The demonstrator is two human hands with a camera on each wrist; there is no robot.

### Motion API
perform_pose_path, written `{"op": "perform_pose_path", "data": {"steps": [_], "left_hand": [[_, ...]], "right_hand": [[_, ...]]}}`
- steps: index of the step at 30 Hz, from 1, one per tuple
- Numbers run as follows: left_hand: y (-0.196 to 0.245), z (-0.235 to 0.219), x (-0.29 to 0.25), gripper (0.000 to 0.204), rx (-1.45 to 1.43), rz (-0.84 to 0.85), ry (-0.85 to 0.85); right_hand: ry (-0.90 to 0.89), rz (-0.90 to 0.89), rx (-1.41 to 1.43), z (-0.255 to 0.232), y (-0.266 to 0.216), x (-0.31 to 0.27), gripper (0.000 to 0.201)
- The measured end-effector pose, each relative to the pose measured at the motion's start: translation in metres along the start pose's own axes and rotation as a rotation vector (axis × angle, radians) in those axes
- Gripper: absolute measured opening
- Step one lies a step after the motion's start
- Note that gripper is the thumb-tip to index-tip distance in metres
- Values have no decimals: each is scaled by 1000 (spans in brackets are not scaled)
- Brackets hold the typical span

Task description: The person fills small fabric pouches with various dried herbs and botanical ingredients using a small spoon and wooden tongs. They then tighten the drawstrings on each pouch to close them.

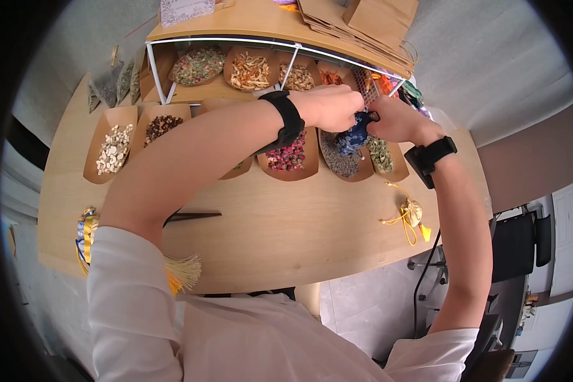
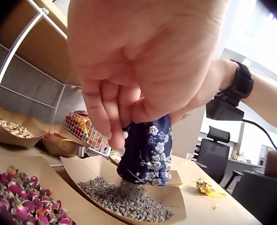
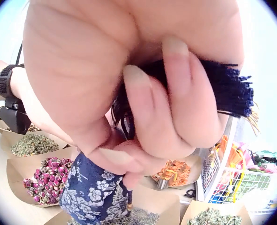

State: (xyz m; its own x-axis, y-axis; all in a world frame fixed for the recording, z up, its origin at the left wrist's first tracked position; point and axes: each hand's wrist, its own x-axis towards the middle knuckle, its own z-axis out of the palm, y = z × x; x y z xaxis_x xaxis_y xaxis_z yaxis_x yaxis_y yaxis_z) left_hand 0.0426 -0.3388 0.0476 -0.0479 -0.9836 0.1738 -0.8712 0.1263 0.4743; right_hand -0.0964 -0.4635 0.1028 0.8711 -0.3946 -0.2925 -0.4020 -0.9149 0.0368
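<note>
Both hands meet over the table's right part at a navy drawstring pouch point(image 1: 352, 137) with white and pale-blue blossoms. In the left wrist view the left hand point(image 2: 147, 56) pinches the gathered top of the pouch point(image 2: 150, 154) between thumb and fingers. The right hand point(image 1: 395, 121) grips the top from the other side. Its curled fingers hold a dark blue tassel point(image 3: 231, 91), seen in the right wrist view. The pouch's rounded bottom hangs low over the lavender point(image 2: 122, 199) in a brown paper tray point(image 2: 94, 168), overlapping it in this view.
Beside the lavender are trays of rosebuds point(image 1: 290, 156) and green leaves point(image 1: 381, 156). A white-framed shelf point(image 1: 223, 40) behind shelters more trays. A wire basket point(image 2: 89, 133) holds colourful items. A gold pouch point(image 1: 412, 213) lies at right, dark tongs-like sticks point(image 1: 197, 216) at left.
</note>
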Motion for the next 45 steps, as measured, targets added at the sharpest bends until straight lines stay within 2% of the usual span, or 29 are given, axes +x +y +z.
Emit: {"op": "perform_pose_path", "data": {"steps": [6, 8, 13, 16, 18, 20, 24, 30, 37, 42, 45], "left_hand": [[1, -5, -9, 30, -15, -47, 16], [-6, 1, -6, 21, -53, 3, 188], [-10, -5, -2, 17, 21, 46, 164], [-6, -9, -4, 18, 53, 56, 180], [-5, -7, -4, 18, 72, 51, 181], [-5, -2, -4, 17, 74, 80, 279], [-8, 3, 1, 16, 64, 79, 301], [-7, 0, 0, 21, 46, 19, 184], [-3, 1, 4, 19, 9, 66, 239], [-16, 8, 7, 18, -57, 128, 312], [-12, 4, 4, 18, -47, 122, 332]], "right_hand": [[21, 75, 20, -3, 1, -5, 43], [19, 85, 21, -2, 1, -5, 44], [42, 94, 35, -2, -4, -5, 43], [43, 62, 41, -1, -4, -4, 42], [122, -58, 78, 4, 0, -5, 36], [131, -85, 71, 5, 2, -3, 36], [184, -100, 50, 5, 2, -3, 32], [192, -82, 78, 1, 0, -6, 28], [241, -86, 116, 7, 0, -3, 28], [162, -28, 19, -1, -1, -13, 28], [143, -55, 42, -4, -1, -17, 30]]}}
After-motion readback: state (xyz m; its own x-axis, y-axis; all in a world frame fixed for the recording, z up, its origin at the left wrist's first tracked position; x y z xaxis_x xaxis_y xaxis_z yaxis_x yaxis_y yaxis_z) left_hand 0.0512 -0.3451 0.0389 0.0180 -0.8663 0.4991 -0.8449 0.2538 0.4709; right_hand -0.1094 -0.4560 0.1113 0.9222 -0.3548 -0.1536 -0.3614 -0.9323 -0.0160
